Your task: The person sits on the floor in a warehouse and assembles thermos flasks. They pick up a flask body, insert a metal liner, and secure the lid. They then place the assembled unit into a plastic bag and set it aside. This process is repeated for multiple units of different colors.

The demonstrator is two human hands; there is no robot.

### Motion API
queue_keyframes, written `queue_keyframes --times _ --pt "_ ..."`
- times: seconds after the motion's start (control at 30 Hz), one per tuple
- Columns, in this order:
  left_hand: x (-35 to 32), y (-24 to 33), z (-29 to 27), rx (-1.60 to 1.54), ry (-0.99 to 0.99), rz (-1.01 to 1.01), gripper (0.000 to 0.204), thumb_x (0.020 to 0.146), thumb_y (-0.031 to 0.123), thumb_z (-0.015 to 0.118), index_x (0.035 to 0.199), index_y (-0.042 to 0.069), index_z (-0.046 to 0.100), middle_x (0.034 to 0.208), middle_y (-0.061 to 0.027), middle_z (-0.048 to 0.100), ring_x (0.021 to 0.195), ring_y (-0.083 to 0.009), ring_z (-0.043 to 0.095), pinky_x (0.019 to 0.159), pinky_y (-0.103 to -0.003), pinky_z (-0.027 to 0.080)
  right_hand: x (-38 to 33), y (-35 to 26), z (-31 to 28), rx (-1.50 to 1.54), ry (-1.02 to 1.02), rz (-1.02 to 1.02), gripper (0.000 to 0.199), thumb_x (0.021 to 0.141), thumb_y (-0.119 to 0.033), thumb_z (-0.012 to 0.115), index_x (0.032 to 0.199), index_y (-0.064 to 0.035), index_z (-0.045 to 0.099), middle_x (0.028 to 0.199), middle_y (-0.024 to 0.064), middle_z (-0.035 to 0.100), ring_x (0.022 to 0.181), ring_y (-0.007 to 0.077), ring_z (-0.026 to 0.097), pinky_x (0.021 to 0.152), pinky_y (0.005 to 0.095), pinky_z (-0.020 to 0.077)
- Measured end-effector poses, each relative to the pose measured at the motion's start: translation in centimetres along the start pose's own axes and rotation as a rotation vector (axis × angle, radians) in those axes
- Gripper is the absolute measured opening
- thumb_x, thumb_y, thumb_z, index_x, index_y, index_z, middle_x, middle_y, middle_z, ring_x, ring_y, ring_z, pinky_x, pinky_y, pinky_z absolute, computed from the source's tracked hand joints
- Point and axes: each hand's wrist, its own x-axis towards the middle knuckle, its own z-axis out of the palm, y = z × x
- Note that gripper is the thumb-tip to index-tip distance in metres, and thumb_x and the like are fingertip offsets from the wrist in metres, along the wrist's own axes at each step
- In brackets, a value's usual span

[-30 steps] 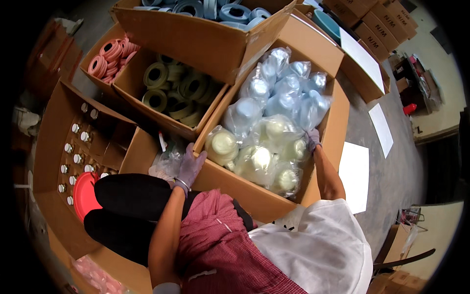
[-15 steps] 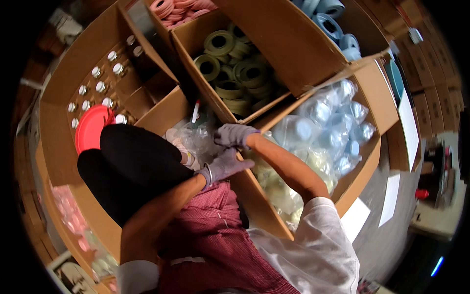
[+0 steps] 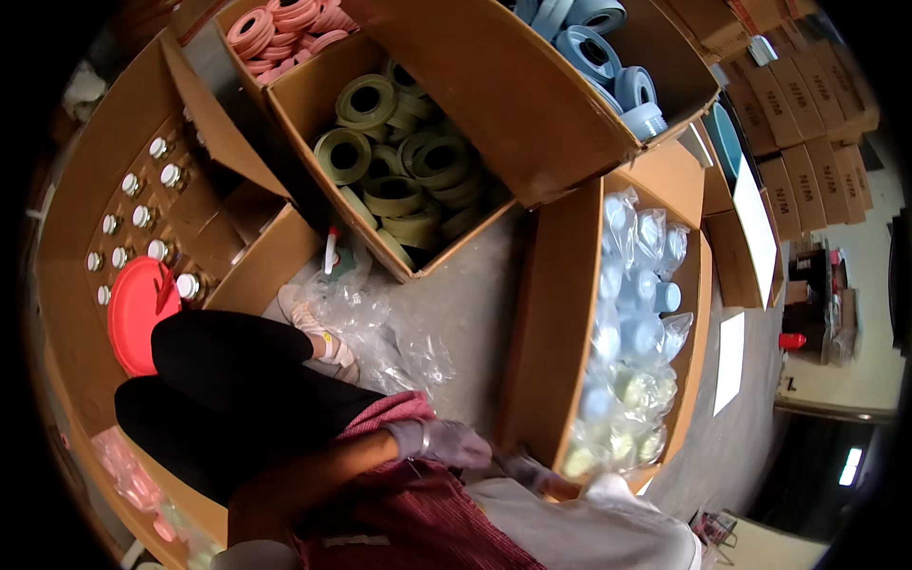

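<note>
My left hand [image 3: 454, 444], in a grey glove, is in front of my apron with its fingers drawn together; whatever lies within them is hidden. Close beside it, my right hand [image 3: 528, 471], gloved too, is at the near corner of a tall cardboard box [image 3: 537, 389]. Blur and shadow obscure the right fingers, so their hold on the box is unclear. Inside that box are pale blue bottle-like pieces [image 3: 641, 334] in clear plastic bags, with pale yellow bagged ones [image 3: 627, 439] at the near end.
Beyond stand cartons of green rings [image 3: 389, 195], pink rings [image 3: 285, 33] and blue rings [image 3: 589, 52]. A divided carton at left holds white-capped bottles [image 3: 142, 217] and a red plastic lid [image 3: 133, 318]. Loose clear plastic [image 3: 380, 328] lies on the floor by my foot.
The box of bagged pieces has swung away from the green-ring carton, uncovering grey floor. Both my hands have come nearer my body, and the view has shifted.
</note>
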Motion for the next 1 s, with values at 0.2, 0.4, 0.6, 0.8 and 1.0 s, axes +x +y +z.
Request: queue_keyframes --times 0.2,0.4,0.6,0.8,1.0 --pt "-8.9 0.9 -11.9 0.455 0.475 -0.064 0.045 0.093 0.031 0.062 0.127 0.002 0.059 0.130 -0.0191 0.059 0.118 -0.0308 0.058 0.102 -0.035 0.045 -4.2 3.1 -8.3 0.251 0.121 0.390 0.081 0.081 -0.041 0.069 0.147 -0.0115 0.033 0.118 0.0241 0.055 0.106 0.0431 0.056 0.088 0.0542 0.0459" --pt "-7.4 1.7 -15.4 0.279 0.721 -0.051 0.057 0.093 0.033 0.062 0.139 0.004 0.046 0.135 -0.0185 0.055 0.121 -0.0297 0.057 0.099 -0.036 0.047 0.8 6.2 -44.6 -0.125 1.078 0.527 0.098 0.077 -0.042 0.076 0.152 -0.0153 0.020 0.101 0.0260 0.064 0.092 0.0418 0.064 0.077 0.0481 0.0529" --pt "-7.4 -0.9 -16.4 0.389 0.658 -0.316 0.073 0.092 0.043 0.059 0.149 0.008 0.031 0.145 -0.0164 0.046 0.126 -0.0311 0.052 0.100 -0.038 0.045 6.4 17.7 -50.0 0.052 0.931 0.658 0.089 0.069 -0.060 0.076 0.140 -0.0138 0.049 0.121 0.0180 0.065 0.114 0.0345 0.061 0.096 0.0416 0.0484" --pt "-6.7 -2.6 -15.5 0.507 0.678 -0.297 0.062 0.092 0.043 0.058 0.138 0.004 0.044 0.129 -0.0220 0.057 0.115 -0.0359 0.058 0.096 -0.041 0.047 9.0 11.9 -42.6 0.154 0.991 0.431 0.084 0.066 -0.056 0.080 0.130 -0.0080 0.053 0.123 0.0182 0.064 0.115 0.0342 0.060 0.099 0.0412 0.0465" --pt "-5.2 -0.4 -12.8 0.533 0.513 -0.177 0.051 0.092 0.040 0.057 0.123 0.000 0.056 0.104 -0.0226 0.067 0.094 -0.0376 0.065 0.083 -0.042 0.051 10.4 -8.8 -33.2 0.186 1.034 0.041 0.050 0.076 -0.021 0.077 0.115 -0.0034 0.051 0.098 0.0239 0.064 0.093 0.0424 0.063 0.081 0.0472 0.0514"
